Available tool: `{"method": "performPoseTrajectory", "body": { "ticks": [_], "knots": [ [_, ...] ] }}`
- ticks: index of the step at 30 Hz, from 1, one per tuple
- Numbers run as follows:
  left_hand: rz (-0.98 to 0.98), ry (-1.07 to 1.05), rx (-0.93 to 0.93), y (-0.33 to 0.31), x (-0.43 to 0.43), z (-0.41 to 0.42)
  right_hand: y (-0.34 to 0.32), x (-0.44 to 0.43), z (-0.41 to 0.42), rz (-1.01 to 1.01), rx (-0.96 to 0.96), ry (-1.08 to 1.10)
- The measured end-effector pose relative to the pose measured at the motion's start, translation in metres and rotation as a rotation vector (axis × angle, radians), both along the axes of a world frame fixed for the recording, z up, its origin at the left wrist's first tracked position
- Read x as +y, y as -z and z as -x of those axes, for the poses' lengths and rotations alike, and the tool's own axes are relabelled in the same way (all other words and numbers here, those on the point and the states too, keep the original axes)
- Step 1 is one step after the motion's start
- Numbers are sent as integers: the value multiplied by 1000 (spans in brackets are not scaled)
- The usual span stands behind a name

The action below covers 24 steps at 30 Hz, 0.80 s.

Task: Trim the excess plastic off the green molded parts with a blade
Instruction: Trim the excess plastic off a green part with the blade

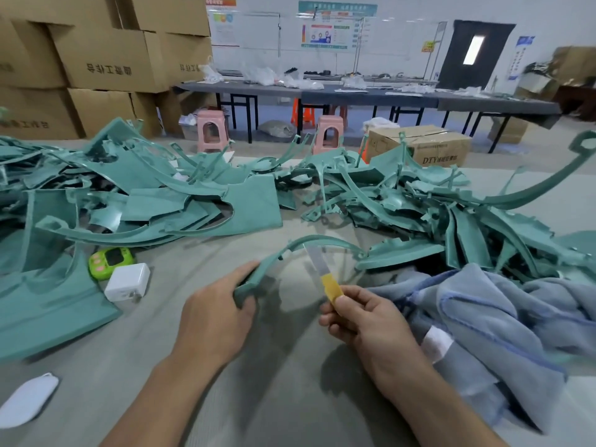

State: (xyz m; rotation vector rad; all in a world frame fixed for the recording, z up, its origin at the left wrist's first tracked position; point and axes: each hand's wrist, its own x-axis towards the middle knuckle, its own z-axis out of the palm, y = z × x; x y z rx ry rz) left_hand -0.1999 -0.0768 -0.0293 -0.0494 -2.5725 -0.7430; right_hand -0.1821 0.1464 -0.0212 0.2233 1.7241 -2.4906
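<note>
Head: left hand (213, 321) grips green part (270, 263), right hand (361, 317) blade (317, 261).

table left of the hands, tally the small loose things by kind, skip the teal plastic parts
lime green timer: 1
white charger: 1
white face mask: 1
total: 3

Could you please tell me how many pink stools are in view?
2: one pink stool left of centre in the background, the other to its right. More may be hidden.
</note>
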Motion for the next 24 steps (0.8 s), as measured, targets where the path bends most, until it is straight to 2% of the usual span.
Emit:
{"method": "performPoseTrajectory", "body": {
  "ticks": [3,7,17,19,22,24],
  "knots": [
    [23,24,19,2,-1,1,2,-5,-1,-140,65,-69],
    [-130,114,-37,2,-5,5,3,-6,-2,-397,231,-32],
    [1,82,-20,5,-6,5,-2,-12,-13,-973,573,-106],
    [-5,83,-15,4,-5,3,-3,-12,-5,-1039,510,-13],
    [4,68,2,3,-3,3,-5,3,16,-1055,205,237],
    [9,76,8,3,-3,3,-5,12,20,-955,222,290]
  ]
}}
